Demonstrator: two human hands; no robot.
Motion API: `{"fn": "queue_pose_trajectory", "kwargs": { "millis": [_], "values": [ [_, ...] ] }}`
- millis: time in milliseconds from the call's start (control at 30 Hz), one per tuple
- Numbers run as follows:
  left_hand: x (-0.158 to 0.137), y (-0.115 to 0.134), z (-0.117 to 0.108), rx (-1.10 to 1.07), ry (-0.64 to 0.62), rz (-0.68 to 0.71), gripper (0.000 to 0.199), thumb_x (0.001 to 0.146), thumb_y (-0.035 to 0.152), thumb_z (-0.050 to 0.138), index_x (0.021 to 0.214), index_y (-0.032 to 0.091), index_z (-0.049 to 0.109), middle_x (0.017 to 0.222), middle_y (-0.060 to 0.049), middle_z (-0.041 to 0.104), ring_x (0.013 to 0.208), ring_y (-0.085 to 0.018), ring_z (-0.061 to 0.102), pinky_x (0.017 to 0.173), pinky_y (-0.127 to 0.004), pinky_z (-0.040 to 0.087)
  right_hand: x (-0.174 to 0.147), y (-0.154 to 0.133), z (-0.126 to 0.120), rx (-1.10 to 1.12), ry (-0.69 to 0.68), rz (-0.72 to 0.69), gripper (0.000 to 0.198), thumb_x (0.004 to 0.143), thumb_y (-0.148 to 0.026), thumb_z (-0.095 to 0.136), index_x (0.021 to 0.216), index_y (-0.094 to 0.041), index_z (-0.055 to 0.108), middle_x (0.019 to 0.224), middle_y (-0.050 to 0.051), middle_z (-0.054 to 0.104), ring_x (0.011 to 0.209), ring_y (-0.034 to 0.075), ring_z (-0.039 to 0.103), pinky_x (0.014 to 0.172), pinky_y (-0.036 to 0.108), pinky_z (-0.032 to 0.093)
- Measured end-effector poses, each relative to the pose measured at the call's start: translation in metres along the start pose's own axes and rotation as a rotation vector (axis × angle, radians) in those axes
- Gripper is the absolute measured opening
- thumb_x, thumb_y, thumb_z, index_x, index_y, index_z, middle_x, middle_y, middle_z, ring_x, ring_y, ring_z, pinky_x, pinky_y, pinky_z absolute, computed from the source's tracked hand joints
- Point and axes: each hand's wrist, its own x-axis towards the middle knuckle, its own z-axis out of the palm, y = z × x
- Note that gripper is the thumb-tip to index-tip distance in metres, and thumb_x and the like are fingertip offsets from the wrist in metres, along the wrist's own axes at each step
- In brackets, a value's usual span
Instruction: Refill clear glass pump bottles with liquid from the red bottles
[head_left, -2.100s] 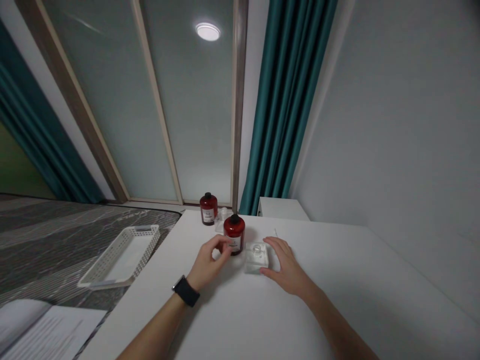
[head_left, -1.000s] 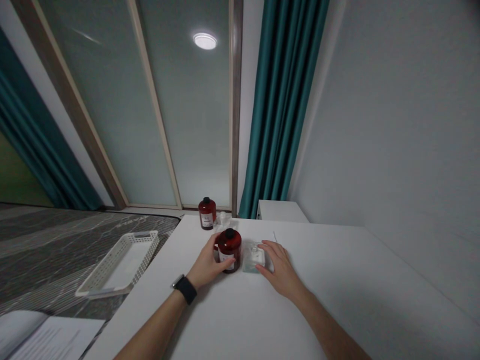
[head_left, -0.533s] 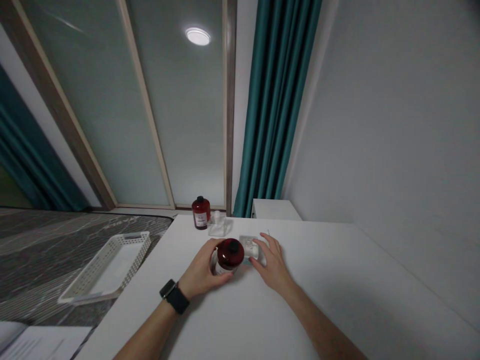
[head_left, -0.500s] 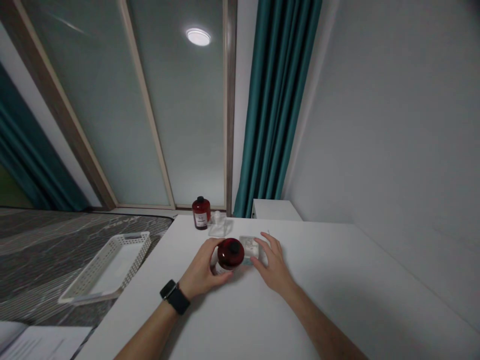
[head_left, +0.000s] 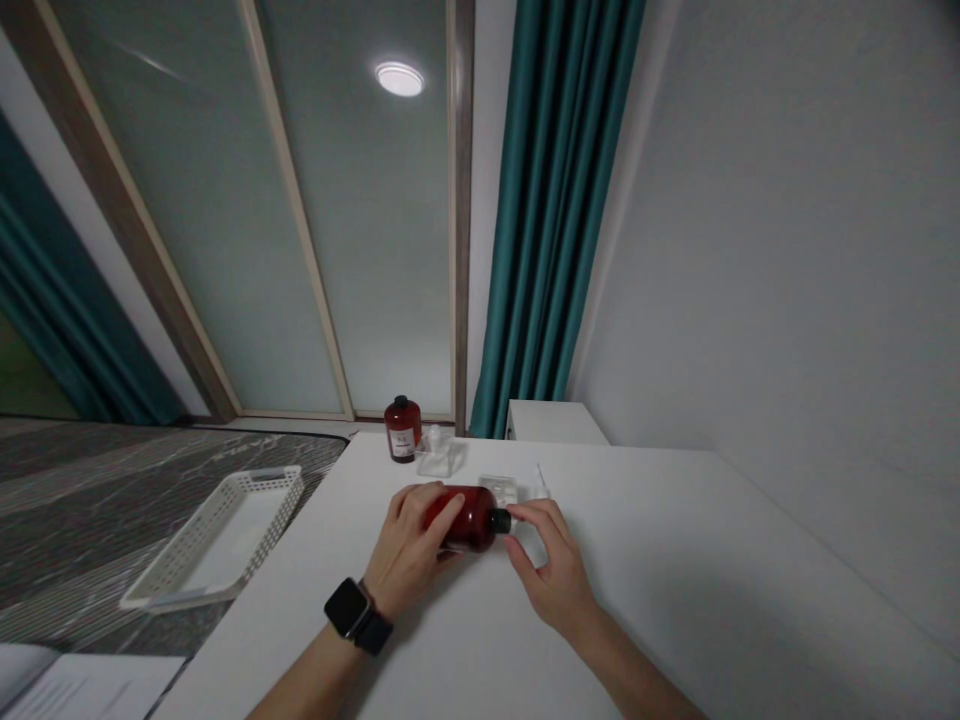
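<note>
My left hand (head_left: 411, 530) is wrapped around a dark red bottle (head_left: 474, 500), tipped on its side so that its neck points right. At that end is a black cap (head_left: 500, 521). My right hand (head_left: 551, 560) has its thumb and forefinger at either side of the cap's tip, the other fingers curled. Just behind the bottle lies a small clear box (head_left: 501, 488), partly covered by it. A thin white piece (head_left: 541, 484) rests beyond my right fingers; its kind is unclear.
A second dark red bottle (head_left: 403, 430) with a white label stands upright at the table's far left corner. Beside it is a clear, crinkled packet (head_left: 436, 456). Left of the white table (head_left: 465, 650), lower down, sit a white basket (head_left: 255, 535) and open printed pages (head_left: 112, 680).
My left hand has tilted the bottle from upright onto its side, cap to the right. My right hand has moved from beside the clear box to the cap.
</note>
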Motion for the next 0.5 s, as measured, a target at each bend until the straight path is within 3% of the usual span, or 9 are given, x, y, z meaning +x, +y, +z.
{"fn": "queue_pose_trajectory", "kwargs": {
  "millis": [233,500],
  "values": [
    [0.0012,0.0028,-0.0034,0.062,-0.034,0.065,0.049,0.084,0.025,0.068,0.13,0.025,0.05,0.12,-0.011,0.064,0.112,-0.03,0.058,0.099,-0.048,0.043,0.0012,0.0027,-0.0013,-0.001,-0.012,-0.033,0.019,0.091,-0.023,0.058,0.109,-0.025,0.062,0.09,0.006,0.067,0.081,0.022,0.062,0.075,0.037,0.054],
    [0.0069,0.0073,-0.0092,0.07,-0.084,0.075,0.052,0.083,0.027,0.071,0.129,0.018,0.05,0.116,-0.014,0.065,0.105,-0.031,0.057,0.092,-0.046,0.039,0.0016,0.0074,-0.001,0.014,-0.052,-0.041,0.015,0.095,-0.024,0.054,0.108,-0.024,0.06,0.087,0.005,0.065,0.077,0.02,0.061,0.071,0.034,0.054]
  ]
}}
